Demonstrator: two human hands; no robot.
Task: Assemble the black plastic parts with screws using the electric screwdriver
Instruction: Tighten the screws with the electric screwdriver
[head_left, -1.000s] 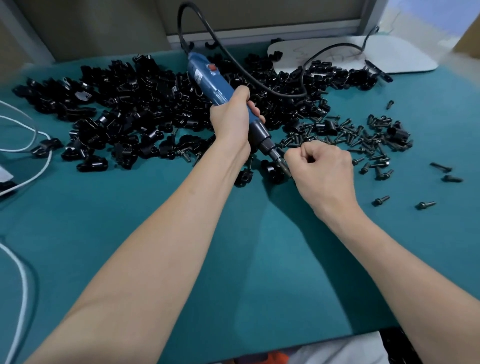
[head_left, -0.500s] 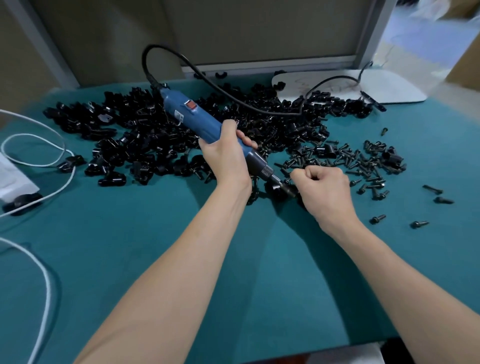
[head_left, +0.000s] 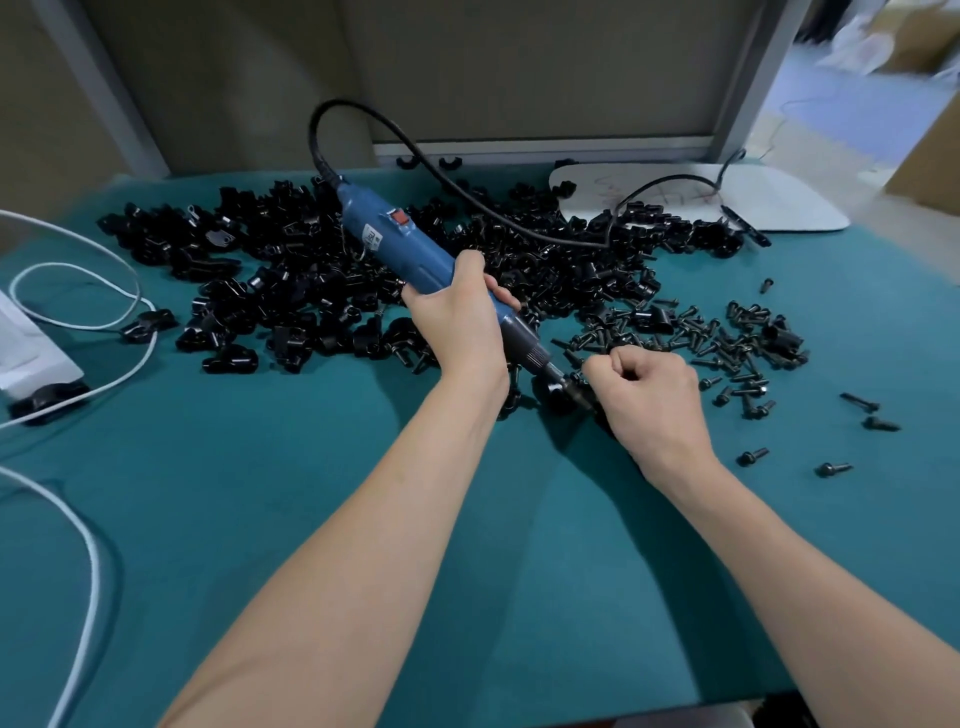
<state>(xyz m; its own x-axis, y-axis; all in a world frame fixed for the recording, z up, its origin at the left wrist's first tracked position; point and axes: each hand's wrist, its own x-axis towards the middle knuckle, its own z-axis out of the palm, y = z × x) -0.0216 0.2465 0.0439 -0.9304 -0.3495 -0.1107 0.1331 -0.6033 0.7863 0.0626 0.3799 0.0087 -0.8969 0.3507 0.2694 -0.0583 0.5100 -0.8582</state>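
My left hand (head_left: 460, 317) grips the blue electric screwdriver (head_left: 395, 244), which slants down to the right. Its black tip meets a black plastic part (head_left: 561, 397) on the teal table (head_left: 260, 519). My right hand (head_left: 652, 402) is curled round that part's right side, and most of the part is hidden under the fingers. A big heap of black plastic parts (head_left: 291, 275) spreads across the table behind the tool. Loose black screws (head_left: 727, 338) lie in a pile beyond my right hand.
The screwdriver's black cable (head_left: 467, 197) loops back over the heap. A white tray (head_left: 727, 202) sits at the back right. White cables (head_left: 78, 322) and a white box (head_left: 26, 353) lie at the left. A few stray screws (head_left: 831, 469) lie at the right.
The view has shifted, so the scene sits lower in the frame. Both hands hold the tool and the part much as before, with the tip on the part.
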